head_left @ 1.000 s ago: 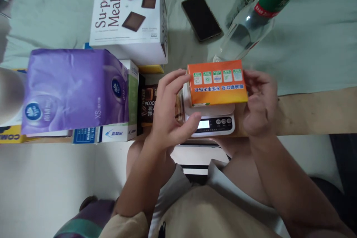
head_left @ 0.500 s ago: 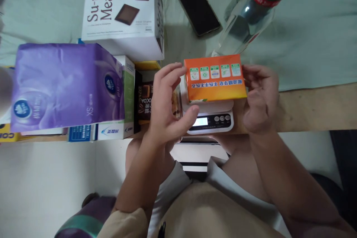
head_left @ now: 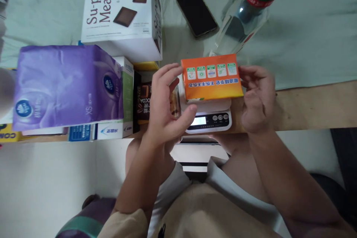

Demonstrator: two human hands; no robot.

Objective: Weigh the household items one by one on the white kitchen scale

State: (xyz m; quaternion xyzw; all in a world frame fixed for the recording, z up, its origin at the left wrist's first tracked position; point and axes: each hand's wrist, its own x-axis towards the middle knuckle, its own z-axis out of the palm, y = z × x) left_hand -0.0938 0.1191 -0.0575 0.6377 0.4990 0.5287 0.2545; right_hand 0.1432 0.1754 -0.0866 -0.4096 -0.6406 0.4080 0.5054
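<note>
Resting on a small white kitchen scale [head_left: 208,119] at the worktop [head_left: 315,106] edge, an orange box [head_left: 212,77] sits between both hands. The left hand [head_left: 164,109] and right hand [head_left: 258,98] have fingers spread, barely touching its ends. Since a second ago, the box has hardly moved, seemingly settled.

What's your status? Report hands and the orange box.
Left hand and right hand open, flanking orange box. Box sits on scale. Nothing in the way.
</note>
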